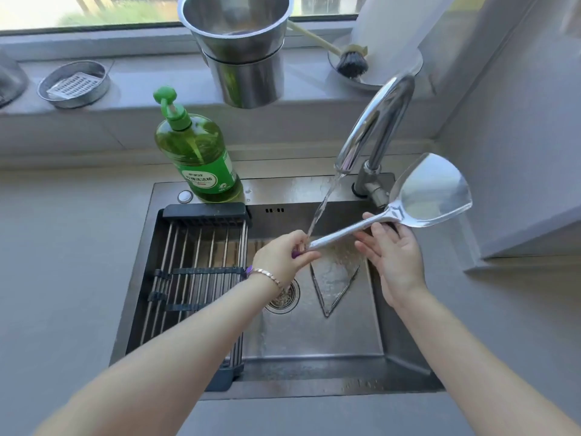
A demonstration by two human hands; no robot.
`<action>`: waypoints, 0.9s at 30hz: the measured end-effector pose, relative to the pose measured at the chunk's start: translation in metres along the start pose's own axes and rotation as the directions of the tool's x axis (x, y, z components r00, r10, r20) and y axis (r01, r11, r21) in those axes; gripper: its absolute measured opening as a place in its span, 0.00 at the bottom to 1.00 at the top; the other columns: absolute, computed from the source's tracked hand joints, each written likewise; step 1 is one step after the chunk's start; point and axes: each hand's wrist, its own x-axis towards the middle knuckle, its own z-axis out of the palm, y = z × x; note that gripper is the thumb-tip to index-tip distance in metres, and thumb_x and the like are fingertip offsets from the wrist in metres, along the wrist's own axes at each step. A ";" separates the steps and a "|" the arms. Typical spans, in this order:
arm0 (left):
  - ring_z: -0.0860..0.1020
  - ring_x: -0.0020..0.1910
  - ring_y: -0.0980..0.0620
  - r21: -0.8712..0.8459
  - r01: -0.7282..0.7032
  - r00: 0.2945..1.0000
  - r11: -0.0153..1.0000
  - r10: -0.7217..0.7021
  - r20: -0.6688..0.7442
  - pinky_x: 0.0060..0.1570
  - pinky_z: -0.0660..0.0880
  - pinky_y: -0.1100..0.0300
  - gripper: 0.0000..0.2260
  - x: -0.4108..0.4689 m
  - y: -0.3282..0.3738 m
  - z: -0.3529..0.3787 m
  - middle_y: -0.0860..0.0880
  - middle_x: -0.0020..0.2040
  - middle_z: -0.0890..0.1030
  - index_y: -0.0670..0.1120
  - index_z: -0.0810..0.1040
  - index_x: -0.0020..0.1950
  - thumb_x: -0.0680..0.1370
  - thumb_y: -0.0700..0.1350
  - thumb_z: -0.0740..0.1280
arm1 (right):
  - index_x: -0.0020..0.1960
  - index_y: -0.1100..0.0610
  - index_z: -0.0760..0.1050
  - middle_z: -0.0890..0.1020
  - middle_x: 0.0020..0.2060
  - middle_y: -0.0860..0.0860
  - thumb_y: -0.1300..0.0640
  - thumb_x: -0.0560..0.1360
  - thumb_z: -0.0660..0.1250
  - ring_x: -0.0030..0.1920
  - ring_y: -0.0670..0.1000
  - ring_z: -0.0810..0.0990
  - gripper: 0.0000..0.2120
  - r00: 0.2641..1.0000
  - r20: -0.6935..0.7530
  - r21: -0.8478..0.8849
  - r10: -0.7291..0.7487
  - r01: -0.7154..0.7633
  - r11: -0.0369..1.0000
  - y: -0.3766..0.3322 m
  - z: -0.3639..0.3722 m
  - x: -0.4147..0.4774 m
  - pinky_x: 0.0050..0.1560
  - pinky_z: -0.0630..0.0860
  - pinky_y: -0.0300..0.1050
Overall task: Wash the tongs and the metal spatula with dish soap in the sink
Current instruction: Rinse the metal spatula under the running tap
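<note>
I hold the metal spatula point(430, 191) over the sink point(314, 341), its broad blade up at the right. My left hand point(284, 256) is shut on the end of its handle, right under the running water. My right hand point(393, 250) cups the shaft with loosely spread fingers. The stream falls from the tap point(374, 127) onto the handle end. The tongs point(333, 287) lie spread in a V on the sink floor below. A green dish soap bottle point(196, 152) stands on the sink's back rim.
A roll-up drying rack point(195, 272) covers the sink's left part. The drain strainer point(284, 298) sits beside the tongs. On the sill stand stacked steel buckets point(242, 48), a round tin with a grater point(74, 83) and a dish brush point(350, 62).
</note>
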 end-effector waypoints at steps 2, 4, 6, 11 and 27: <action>0.75 0.41 0.50 0.136 -0.130 0.989 0.982 0.119 0.082 0.39 0.69 0.59 0.13 0.013 0.008 0.001 0.53 0.38 0.74 0.48 0.74 0.49 0.75 0.57 0.63 | 0.57 0.58 0.69 0.80 0.49 0.46 0.65 0.79 0.59 0.36 0.42 0.83 0.08 0.998 -0.053 0.017 -0.019 0.020 1.000 -0.001 -0.006 0.004 0.38 0.79 0.34; 0.77 0.46 0.48 0.268 -0.219 0.971 0.938 0.181 0.158 0.42 0.70 0.58 0.16 0.023 0.014 -0.001 0.49 0.43 0.79 0.47 0.74 0.53 0.77 0.58 0.59 | 0.56 0.58 0.69 0.80 0.48 0.46 0.65 0.79 0.59 0.36 0.42 0.83 0.08 0.995 -0.103 0.052 0.002 0.003 0.999 -0.001 -0.011 0.007 0.37 0.79 0.34; 0.78 0.49 0.46 0.376 -0.258 0.960 0.890 0.192 0.203 0.45 0.71 0.57 0.17 0.027 0.019 -0.006 0.48 0.48 0.81 0.48 0.74 0.56 0.79 0.58 0.55 | 0.50 0.57 0.72 0.80 0.45 0.48 0.65 0.78 0.61 0.35 0.43 0.83 0.04 0.989 -0.128 0.117 0.071 -0.056 0.992 -0.001 -0.015 0.009 0.36 0.79 0.34; 0.80 0.46 0.50 0.352 -0.254 0.934 0.901 0.134 0.330 0.47 0.73 0.59 0.15 0.009 0.014 -0.038 0.53 0.48 0.83 0.53 0.74 0.56 0.77 0.59 0.58 | 0.40 0.61 0.73 0.82 0.26 0.49 0.65 0.76 0.64 0.27 0.44 0.80 0.06 0.925 -0.081 0.222 0.372 -0.347 0.911 0.017 -0.015 0.012 0.28 0.78 0.35; 0.75 0.35 0.63 0.077 -0.154 0.963 0.985 0.167 -0.210 0.35 0.70 0.72 0.18 -0.039 -0.018 -0.146 0.59 0.33 0.77 0.53 0.79 0.41 0.57 0.62 0.68 | 0.34 0.63 0.71 0.76 0.21 0.55 0.60 0.74 0.69 0.16 0.50 0.75 0.13 0.573 0.048 0.260 0.818 -0.798 0.544 0.077 0.075 0.029 0.16 0.72 0.36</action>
